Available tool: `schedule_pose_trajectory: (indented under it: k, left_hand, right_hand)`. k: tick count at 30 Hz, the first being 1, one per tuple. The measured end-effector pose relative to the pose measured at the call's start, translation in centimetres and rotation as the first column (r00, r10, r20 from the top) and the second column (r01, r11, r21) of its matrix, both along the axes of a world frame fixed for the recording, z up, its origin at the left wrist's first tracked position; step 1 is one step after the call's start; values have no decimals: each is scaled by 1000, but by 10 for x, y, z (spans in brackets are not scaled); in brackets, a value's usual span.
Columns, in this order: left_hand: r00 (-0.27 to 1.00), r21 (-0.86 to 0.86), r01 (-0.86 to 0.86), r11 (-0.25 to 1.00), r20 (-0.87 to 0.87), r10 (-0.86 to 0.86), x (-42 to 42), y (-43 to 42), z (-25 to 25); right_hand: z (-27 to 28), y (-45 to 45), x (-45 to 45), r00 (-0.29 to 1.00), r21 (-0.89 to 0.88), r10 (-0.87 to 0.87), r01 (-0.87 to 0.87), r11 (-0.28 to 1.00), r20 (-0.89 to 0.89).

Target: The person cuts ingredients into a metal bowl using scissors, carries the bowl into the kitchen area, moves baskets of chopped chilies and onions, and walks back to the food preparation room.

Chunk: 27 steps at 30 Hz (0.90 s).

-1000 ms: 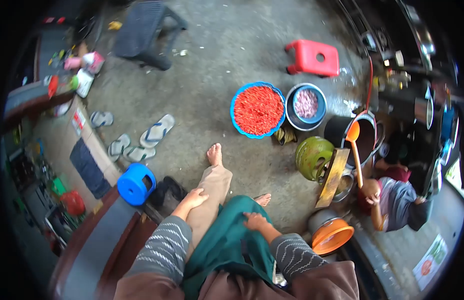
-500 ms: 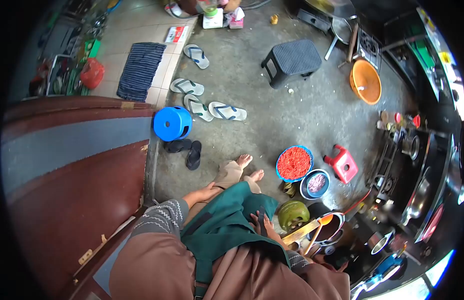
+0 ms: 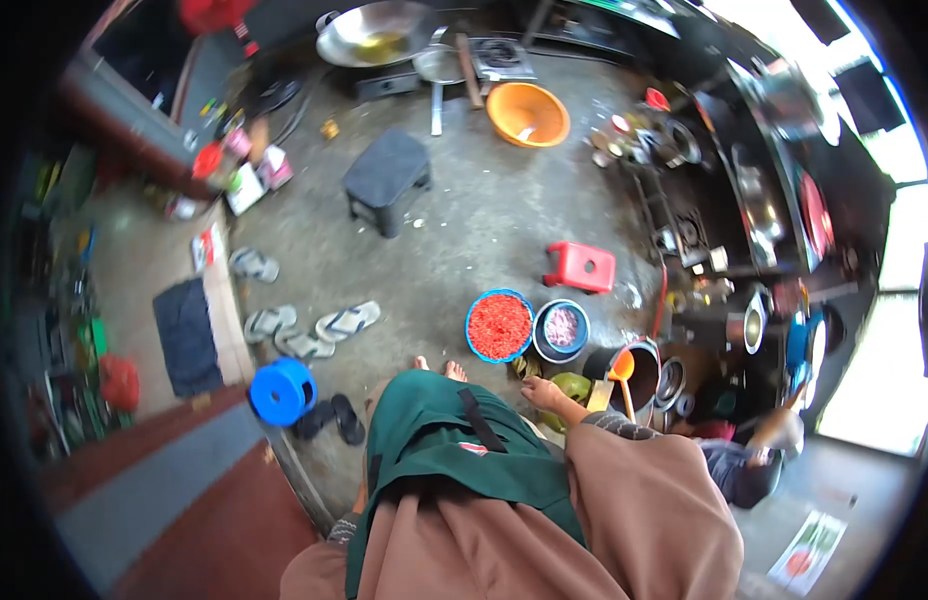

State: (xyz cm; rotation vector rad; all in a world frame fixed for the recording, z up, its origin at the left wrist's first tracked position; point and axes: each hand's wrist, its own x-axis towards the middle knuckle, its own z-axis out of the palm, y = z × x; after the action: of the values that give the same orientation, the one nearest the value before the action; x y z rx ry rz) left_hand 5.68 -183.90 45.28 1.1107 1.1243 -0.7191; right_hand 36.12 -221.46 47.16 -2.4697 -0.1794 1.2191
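Note:
My right hand (image 3: 543,393) reaches over the green gas cylinder (image 3: 569,392), near the end of a wooden board (image 3: 600,396); its fingers are too small and blurred to tell what they hold, if anything. Of my left side only the sleeve and a bit of forearm show beside the green apron (image 3: 454,440); the hand is hidden. Ahead of my feet stands a blue-rimmed basin of red chilies (image 3: 500,326). Touching it on the right is a bowl of sliced shallots (image 3: 562,327). An orange ladle (image 3: 622,368) rests in a large dark pot (image 3: 644,390).
A red stool (image 3: 582,267), a dark stool (image 3: 386,178) and a blue stool (image 3: 282,392) stand on the floor. Sandals (image 3: 349,321) lie at the left. An orange basin (image 3: 527,114) and a wok (image 3: 376,34) are farther off. Another person (image 3: 749,465) is at the right.
The view has swung around and shows the far stoves again. My right hand has gone from the apron out over the green cylinder. My left hand has dropped out of sight.

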Motion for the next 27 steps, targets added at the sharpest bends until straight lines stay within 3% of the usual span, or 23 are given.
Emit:
schedule_pose_trajectory:
  k: [2, 3, 7, 9, 12, 14, 17, 19, 20, 21, 23, 24, 25, 27]
  left_hand:
    - [996, 89, 83, 993, 2, -84, 8, 16, -4]
    - [992, 129, 127, 984, 4, -128, 10, 26, -8]
    - [962, 281, 255, 925, 25, -273, 31, 71, -22]
    - [933, 362, 313, 878, 59, -356, 60, 104, -31]
    - [851, 598, 386, 702, 61, -521, 127, 166, -26]
    - [883, 614, 288, 735, 128, -453, 171, 201, -2]
    - [805, 570, 61, 819, 457, -379, 247, 230, 0]
    - [739, 425, 9, 905, 607, -292, 321, 259, 81]
    - [683, 472, 39, 880, 631, -369, 359, 264, 135]
    - [569, 614, 108, 782, 606, -555, 387, 268, 183]
    - [372, 623, 100, 776, 700, -610, 435, 263, 288]
    - [97, 783, 12, 621, 618, -780, 449, 261, 336]
    - [-45, 808, -22, 589, 588, -808, 455, 258, 370]
    - [-179, 915, -84, 393, 375, -910, 450, 251, 443]
  right_hand:
    - [11, -4, 8, 999, -38, -48, 48, 998, 5]
    - [22, -6, 5, 963, -60, 263, -259, 964, 66]
    - [-4, -23, -10, 993, -168, 102, -110, 980, -56]
    - [8, 0, -9, 996, -225, 2, -21, 974, -86]
    - [-3, 36, 15, 996, -235, -6, -14, 972, -85]
    - [-12, 75, 23, 999, -205, -22, 12, 979, -46]
    - [-23, 120, 48, 999, -58, 20, -17, 998, 49]
    - [4, 201, 87, 993, -69, -98, 102, 992, 69]
    - [5, 224, 99, 984, 39, -137, 133, 990, 115]
    - [6, 241, 110, 971, 148, -181, 158, 976, 154]
    - [21, 270, 138, 967, 262, -239, 210, 942, 84]
    - [24, 281, 147, 966, 326, -253, 221, 919, 56]
    - [26, 283, 154, 974, 290, -219, 196, 937, 51]
    - [24, 275, 163, 988, 217, -152, 141, 966, 36]
